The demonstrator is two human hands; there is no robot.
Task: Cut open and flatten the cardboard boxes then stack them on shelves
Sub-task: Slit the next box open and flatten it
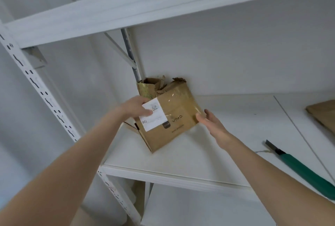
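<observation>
A flattened brown cardboard box (174, 117) with a white shipping label and shiny tape lies tilted at the back left corner of the white shelf (181, 162). My left hand (135, 108) grips its left edge, thumb over the label. My right hand (210, 119) is open at the box's right edge, fingertips touching or just short of it. Torn flaps of more cardboard (150, 86) stick up behind the box against the wall.
A green-handled box cutter (304, 169) with its blade out lies on the shelf at the right. Another flat cardboard piece (324, 113) rests at the far right. A white upper shelf (163, 4) hangs overhead, and a perforated upright post (36, 84) stands at the left.
</observation>
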